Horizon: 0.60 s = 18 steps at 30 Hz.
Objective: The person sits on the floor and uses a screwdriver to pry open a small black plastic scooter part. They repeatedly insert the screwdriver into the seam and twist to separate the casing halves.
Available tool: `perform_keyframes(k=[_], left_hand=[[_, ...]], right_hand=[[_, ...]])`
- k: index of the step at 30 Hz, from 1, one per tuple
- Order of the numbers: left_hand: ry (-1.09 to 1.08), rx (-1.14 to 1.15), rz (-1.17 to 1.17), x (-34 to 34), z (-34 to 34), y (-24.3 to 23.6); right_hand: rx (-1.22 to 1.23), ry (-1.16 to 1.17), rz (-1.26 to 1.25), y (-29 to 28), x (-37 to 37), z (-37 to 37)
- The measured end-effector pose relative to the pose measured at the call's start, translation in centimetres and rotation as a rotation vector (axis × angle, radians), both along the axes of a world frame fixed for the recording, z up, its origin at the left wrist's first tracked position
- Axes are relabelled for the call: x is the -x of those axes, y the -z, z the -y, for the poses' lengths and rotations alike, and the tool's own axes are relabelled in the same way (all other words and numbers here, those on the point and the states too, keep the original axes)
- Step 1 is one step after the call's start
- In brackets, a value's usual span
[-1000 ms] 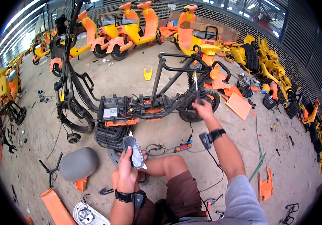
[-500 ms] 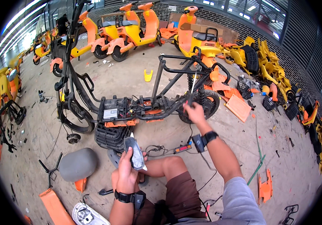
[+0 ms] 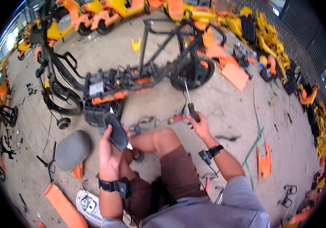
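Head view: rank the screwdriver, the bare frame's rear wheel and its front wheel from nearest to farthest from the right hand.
1. Screwdriver: held in the right hand.
2. Rear wheel: ahead, beyond the screwdriver's tip.
3. Front wheel: off to the left.

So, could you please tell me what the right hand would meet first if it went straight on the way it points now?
Most likely the rear wheel: the screwdriver in the right hand points up the picture toward it, though the gap in depth is unclear.

Screwdriver (image 3: 191, 109) — in right hand (image 3: 201, 127)
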<state>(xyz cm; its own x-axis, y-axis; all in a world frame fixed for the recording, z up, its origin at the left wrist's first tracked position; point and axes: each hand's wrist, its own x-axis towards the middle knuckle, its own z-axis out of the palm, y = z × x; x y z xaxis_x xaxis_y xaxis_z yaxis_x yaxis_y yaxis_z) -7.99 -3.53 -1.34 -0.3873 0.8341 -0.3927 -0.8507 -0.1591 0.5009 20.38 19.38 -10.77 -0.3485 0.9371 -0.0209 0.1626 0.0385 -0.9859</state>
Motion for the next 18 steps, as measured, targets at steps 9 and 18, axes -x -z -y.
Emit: perform_keyframes(k=[9, 18], left_hand=[[-0.029, -0.131, 0.007, -0.3, 1.2, 0.3], [-0.077, -0.096, -0.100, 0.3, 2.1, 0.8]], right_hand=[[0.185, 0.162, 1.032, 12.0, -16.0, 7.8], [0.063, 0.199, 0.885, 14.0, -14.5, 10.9]])
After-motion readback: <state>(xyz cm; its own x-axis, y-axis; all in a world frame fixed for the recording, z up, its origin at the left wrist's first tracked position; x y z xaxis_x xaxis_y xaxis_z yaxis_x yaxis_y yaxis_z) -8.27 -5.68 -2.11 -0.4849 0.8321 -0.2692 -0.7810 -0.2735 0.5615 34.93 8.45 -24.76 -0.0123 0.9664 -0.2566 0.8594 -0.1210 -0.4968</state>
